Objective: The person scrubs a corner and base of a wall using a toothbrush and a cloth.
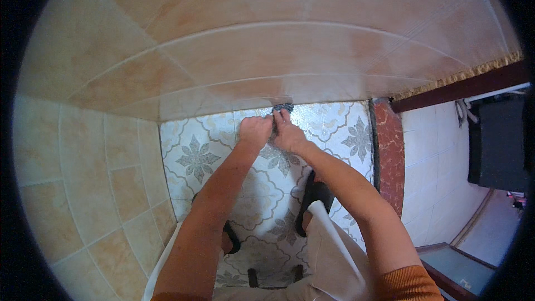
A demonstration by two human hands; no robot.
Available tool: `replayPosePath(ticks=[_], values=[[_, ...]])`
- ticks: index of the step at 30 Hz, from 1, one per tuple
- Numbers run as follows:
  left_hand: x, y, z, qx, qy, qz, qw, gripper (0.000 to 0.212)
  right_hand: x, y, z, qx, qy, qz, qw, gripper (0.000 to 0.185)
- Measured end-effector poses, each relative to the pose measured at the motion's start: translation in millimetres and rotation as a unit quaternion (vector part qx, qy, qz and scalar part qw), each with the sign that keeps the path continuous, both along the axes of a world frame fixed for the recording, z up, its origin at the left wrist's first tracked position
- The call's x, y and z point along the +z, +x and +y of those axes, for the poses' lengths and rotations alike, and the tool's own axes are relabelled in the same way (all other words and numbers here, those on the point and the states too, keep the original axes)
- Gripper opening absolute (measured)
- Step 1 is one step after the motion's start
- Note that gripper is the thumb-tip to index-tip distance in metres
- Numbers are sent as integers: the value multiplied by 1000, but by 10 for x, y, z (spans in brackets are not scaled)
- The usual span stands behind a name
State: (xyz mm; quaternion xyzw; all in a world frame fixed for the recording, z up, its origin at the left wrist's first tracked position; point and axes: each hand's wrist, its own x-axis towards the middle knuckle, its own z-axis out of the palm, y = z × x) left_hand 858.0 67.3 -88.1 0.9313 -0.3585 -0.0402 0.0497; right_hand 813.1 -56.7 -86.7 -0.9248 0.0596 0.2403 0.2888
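Both hands meet low at the foot of the tiled wall. A dark, bristly scrubber (284,107) lies against the joint where the wall meets the patterned floor tiles (196,156). My right hand (289,133) is on it, two fingers stretched towards its dark head. Curled beside it, my left hand (256,129) closes on the near, handle-like part, mostly hidden between the hands. Whether it is a brush or a pad on a handle cannot be told. The floor around the hands looks wet and shiny.
Beige tiled walls (250,56) rise ahead and at the left (83,146). A red marble-look threshold (388,154) runs along the right, below a dark wooden door frame (459,88). Beyond stands a black object (501,144). My dark-shod foot (313,200) is under my right arm.
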Motion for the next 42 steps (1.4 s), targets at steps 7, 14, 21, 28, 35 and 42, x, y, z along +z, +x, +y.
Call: replayPosePath(ticks=[7, 14, 21, 28, 35, 42], values=[[236, -6, 604, -21, 26, 10, 999, 29, 132, -22, 364, 10, 45, 39, 998, 77], [214, -22, 483, -40, 27, 34, 998, 29, 23, -109, 440, -9, 40, 14, 999, 73], [-8, -33, -227, -60, -26, -8, 998, 25, -44, -274, -98, -99, 16, -53, 994, 63], [221, -118, 291, -40, 38, 30, 998, 31, -7, -263, 188, 11, 43, -26, 999, 70], [70, -171, -180, -58, 6, 12, 998, 26, -95, -310, -82, -23, -14, -41, 999, 71], [-40, -217, -743, -82, -8, 50, 995, 30, -104, -515, -665, -56, -50, -100, 992, 70]])
